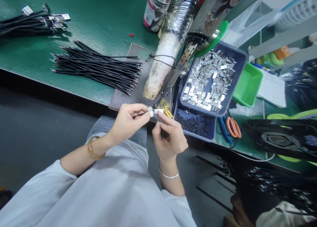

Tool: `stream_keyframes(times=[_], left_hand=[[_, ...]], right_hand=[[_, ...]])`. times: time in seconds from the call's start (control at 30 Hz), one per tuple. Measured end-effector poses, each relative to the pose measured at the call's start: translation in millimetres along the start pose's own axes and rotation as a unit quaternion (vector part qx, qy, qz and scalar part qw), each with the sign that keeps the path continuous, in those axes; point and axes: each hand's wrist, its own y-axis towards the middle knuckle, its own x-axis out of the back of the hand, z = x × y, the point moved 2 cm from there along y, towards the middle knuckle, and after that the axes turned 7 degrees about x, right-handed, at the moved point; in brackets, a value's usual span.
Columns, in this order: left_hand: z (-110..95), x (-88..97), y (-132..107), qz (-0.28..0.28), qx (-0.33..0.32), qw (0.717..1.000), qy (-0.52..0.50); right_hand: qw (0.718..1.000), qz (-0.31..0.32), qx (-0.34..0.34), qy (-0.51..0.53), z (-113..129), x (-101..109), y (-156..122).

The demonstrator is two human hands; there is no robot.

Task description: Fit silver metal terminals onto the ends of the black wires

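At the bench's front edge, my left hand (pixel 131 120) is closed in a pinch, with whitish covers on its fingertips. A small silver and white USB connector (pixel 158 111) sticks out to the right of that pinch. From below, my right hand (pixel 170 136) brings its index fingertip against the connector; its thumb is close by and the other fingers are curled. Whether that hand grips anything small is hidden. Just behind the connector are the soldering tool's metal tip (pixel 165 91) and a yellow metal piece (pixel 168 112).
Black cables (pixel 99 66) lie left on the green bench (pixel 99 9), near a finished-looking bundle (pixel 54 22). A wrapped tube (pixel 165 52) slants overhead. A blue tray of metal shells (pixel 210 81) overlaps a tray of black pieces (pixel 193 124). Orange-handled scissors (pixel 233 127) and a green box (pixel 248 85) stand right.
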Motion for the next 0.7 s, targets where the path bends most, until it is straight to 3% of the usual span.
stream_keyframes(times=[0.7], left_hand=[[-13.2, -3.3, 8.4, -0.041, 0.019, 0.999, -0.001]], right_hand=[[0.999, -0.011, 0.017, -0.029, -0.4, -4.4, 13.5]])
